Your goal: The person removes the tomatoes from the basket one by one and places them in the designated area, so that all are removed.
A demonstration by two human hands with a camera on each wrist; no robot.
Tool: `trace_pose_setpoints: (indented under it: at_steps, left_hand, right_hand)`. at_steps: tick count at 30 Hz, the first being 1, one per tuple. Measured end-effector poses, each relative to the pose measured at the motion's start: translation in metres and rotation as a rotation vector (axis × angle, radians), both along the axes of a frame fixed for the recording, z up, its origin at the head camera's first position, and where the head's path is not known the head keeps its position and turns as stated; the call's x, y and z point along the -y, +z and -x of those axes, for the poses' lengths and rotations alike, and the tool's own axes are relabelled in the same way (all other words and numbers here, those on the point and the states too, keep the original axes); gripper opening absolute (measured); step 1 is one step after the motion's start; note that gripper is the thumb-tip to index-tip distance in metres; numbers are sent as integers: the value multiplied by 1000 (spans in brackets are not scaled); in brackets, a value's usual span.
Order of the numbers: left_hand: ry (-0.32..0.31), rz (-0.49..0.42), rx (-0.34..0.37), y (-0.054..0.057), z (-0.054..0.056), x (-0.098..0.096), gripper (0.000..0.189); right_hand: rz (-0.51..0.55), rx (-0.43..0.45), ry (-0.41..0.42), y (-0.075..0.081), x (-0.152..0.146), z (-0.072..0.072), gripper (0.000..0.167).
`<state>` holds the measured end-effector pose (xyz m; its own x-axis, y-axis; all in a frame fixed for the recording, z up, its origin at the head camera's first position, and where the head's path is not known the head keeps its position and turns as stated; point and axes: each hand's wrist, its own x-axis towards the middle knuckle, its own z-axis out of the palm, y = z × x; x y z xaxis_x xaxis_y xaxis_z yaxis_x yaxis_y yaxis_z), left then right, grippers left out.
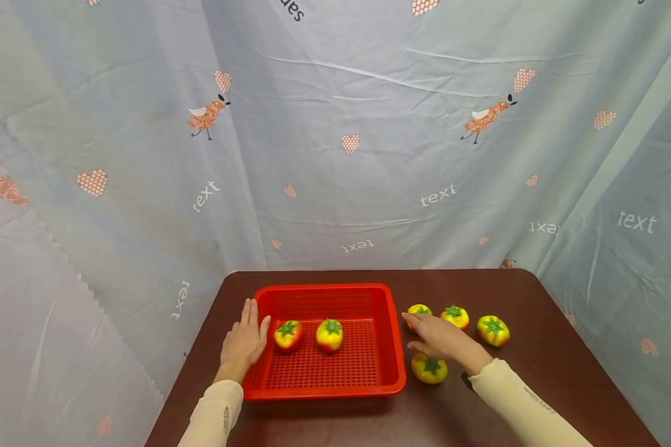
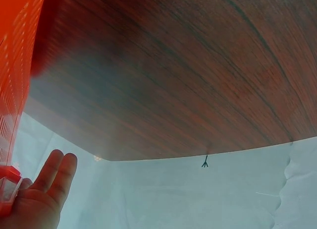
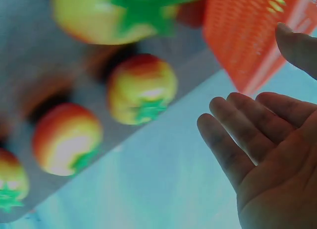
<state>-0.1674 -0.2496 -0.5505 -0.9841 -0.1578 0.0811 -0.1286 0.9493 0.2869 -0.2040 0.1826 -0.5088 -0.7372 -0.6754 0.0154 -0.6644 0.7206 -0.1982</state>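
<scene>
A red plastic basket (image 1: 324, 393) with a perforated floor holds two yellow-and-red tomato-like fruits, a left one (image 1: 288, 336) and a right one (image 1: 329, 336), both with green leafy tops. Against the basket's left rim lies my left hand (image 1: 243, 340), fingers straight and pointing away from me. My right hand (image 1: 442, 336) reaches over the table just right of the basket, fingers extended and palm bare in the right wrist view. Below it sits a yellower fruit (image 1: 429, 369); beyond its fingertips is another fruit (image 1: 420, 308), partly hidden by the hand.
Farther right on the dark wooden table (image 1: 537, 385) stand two more fruits, one nearer the hand (image 1: 455, 316) and one at the outer end (image 1: 493, 330). A pale printed curtain (image 1: 358, 186) hangs behind the table and along both sides.
</scene>
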Motion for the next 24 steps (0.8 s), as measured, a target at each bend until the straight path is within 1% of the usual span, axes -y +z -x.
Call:
trace_pose_setpoints:
  at_steps: [3,8,13,20,24]
  left_hand:
    - [4,-5,-7,0,0,1,69]
    - [4,-5,-7,-1,0,0,69]
    - [2,-14,-15,-2,-1,-2,70]
    - [2,-7,-10,-3,0,-1,69]
    - [1,-3,-11,-2,0,0,69]
  right_hand:
    - [-7,-31,29,11,18,1,67]
    - [-51,-52,36,24,50,1,67]
    - [-76,-73,82,28,78,-1,67]
    - [-96,-77,129,34,105,-7,67]
    - [-128,-108,156,37,121,-8,67]
